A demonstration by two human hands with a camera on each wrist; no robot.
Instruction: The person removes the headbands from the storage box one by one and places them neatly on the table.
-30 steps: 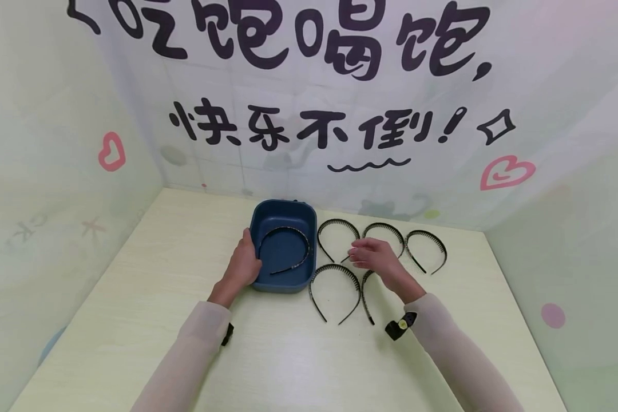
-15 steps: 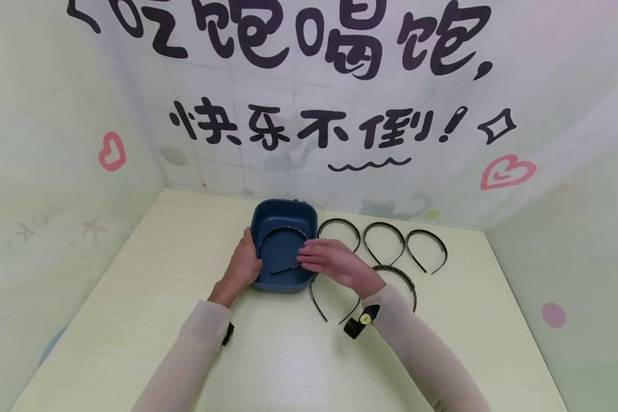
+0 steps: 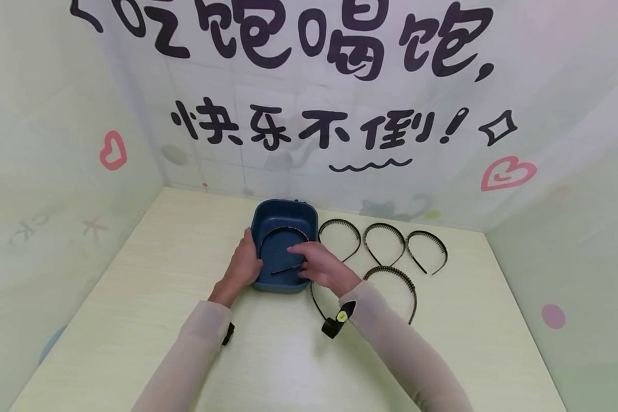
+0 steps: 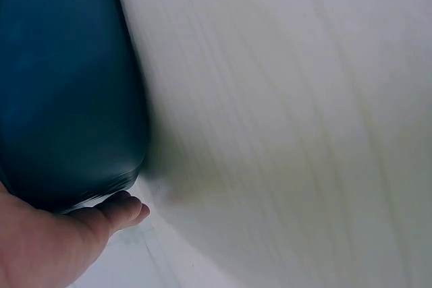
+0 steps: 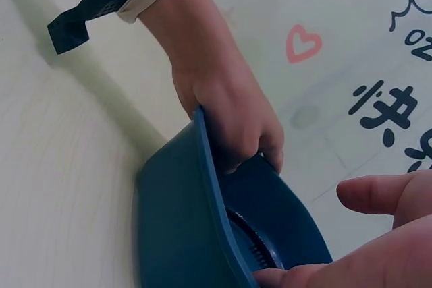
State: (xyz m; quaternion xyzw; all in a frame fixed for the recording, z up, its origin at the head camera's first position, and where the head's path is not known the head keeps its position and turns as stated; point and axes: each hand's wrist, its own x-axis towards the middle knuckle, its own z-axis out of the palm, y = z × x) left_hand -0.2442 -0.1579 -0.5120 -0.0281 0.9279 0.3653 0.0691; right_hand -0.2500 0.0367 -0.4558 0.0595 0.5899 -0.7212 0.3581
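A dark blue plastic bin [image 3: 283, 289] stands on the table. My left hand [image 3: 244, 260] grips its left side, and the right wrist view shows those left fingers [image 5: 233, 146] hooked over the rim. Inside the bin lies a thin dark headband [image 3: 284, 228], its toothed inner edge seen in the right wrist view. My right hand [image 3: 321, 266] is at the bin's right rim, hiding part of that headband. In the right wrist view its digits are spread apart, one touching or close to the rim; nothing shows between them.
Right of the bin, a back row holds three toothed headbands [image 3: 383, 224]. In front of it lie a right headband [image 3: 414, 286] and a left headband [image 3: 315, 300], the latter partly covered by my right arm. Printed cloth walls [image 3: 288, 177] enclose the table's back and sides.
My right hand has moved left from above the headbands to the bin's right rim, and its fingers have since spread apart. My left hand and the bin have stayed in place.
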